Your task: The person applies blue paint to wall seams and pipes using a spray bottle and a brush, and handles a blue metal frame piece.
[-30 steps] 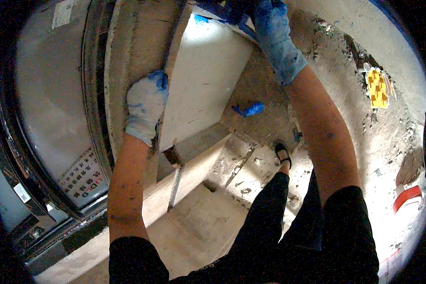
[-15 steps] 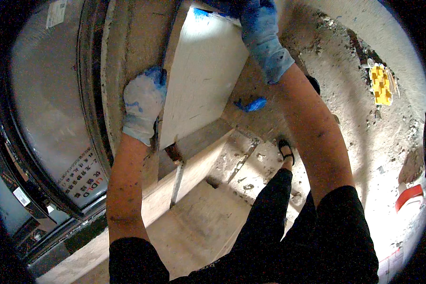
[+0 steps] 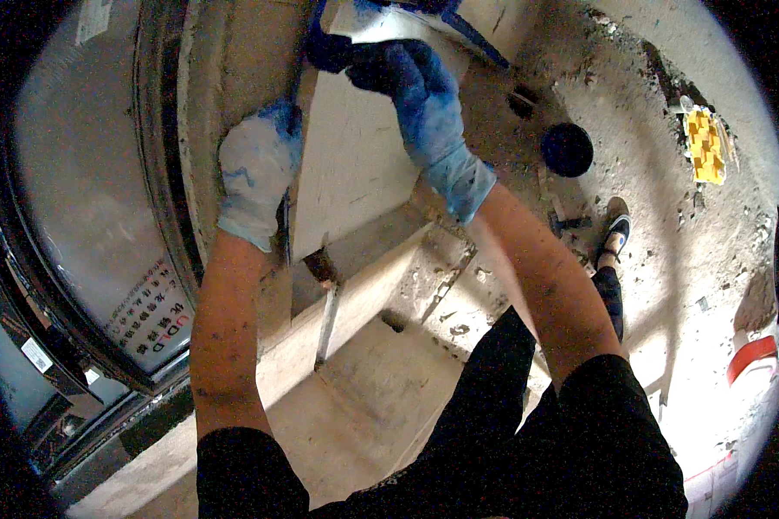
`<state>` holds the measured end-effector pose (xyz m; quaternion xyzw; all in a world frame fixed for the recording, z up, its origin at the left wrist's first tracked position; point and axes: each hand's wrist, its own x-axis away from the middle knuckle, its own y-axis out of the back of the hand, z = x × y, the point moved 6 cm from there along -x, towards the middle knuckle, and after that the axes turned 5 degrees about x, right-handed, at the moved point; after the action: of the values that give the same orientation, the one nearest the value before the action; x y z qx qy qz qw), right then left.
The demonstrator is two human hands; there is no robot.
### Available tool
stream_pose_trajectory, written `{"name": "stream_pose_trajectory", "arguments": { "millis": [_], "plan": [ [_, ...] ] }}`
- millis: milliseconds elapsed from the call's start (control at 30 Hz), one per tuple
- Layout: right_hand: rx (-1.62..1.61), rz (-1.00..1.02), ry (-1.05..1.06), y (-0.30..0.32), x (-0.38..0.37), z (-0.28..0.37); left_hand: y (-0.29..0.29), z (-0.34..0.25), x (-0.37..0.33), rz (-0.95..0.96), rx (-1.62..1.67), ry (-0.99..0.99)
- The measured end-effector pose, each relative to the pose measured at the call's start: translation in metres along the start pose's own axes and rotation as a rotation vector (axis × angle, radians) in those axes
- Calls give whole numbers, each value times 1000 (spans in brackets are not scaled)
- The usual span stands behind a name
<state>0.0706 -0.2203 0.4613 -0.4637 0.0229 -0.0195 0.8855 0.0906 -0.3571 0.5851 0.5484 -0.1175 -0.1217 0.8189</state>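
A pale, flat panel (image 3: 346,173) stands tilted before me, its upper end and left edge stained dark blue. My left hand (image 3: 260,169), in a whitish glove with blue-stained fingertips, is curled at the panel's left edge, its fingertips hidden. Above the panel my right hand (image 3: 420,99), in a glove soaked blue, is closed with its fingers pointing left. In its fingers is a dark blue, soaked lump (image 3: 327,50) at the panel's upper left corner; whether it is a sponge or a cloth, I cannot tell.
A round dark blue container (image 3: 567,150) stands on the dusty floor beyond my right forearm. Large film-covered sheets with dark edges (image 3: 86,173) lean on the left. Farther right are a yellow studded object (image 3: 705,147) and a red-and-white object (image 3: 750,359). Rubble lines the wall.
My right hand has come down and left to the panel's upper left corner. The round container has come into view beside my forearm. One foot has shifted right; my left hand stays put.
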Motion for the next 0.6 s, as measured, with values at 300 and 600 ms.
{"name": "stream_pose_trajectory", "arguments": {
  "millis": [300,600],
  "plan": [
    [-91,18,-128,-13,57,-31,-1,1,0,17,-40,5],
    [-104,8,-186,-26,103,-45,0,0,-3,49,17,7]
  ]
}}
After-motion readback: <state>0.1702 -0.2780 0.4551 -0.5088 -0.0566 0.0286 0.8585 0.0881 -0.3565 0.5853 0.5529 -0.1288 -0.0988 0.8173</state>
